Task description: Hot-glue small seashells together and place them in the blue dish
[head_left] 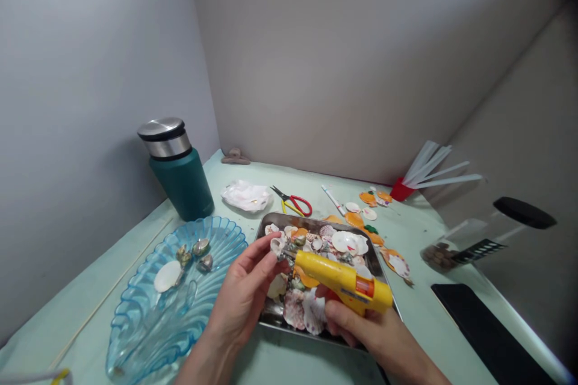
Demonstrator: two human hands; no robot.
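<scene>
My right hand (361, 325) is closed round the grip of a yellow hot glue gun (343, 280), its nozzle pointing left. My left hand (246, 292) pinches a small shell (276, 245) right at the nozzle tip. Both hands hover over a steel tray (271, 313) filled with several mixed seashells. To the left lies a blue shell-shaped glass dish (149, 319) holding a white shell (167, 275) and three small dark shells (198, 252).
A teal flask (178, 171) stands at the back left. Behind the tray lie a crumpled white wrapper (246, 195), red-handled scissors (293, 201) and a pen (333, 198). Glue sticks in a red holder (428, 171), a tipped jar (478, 237) and a black slab (487, 331) occupy the right.
</scene>
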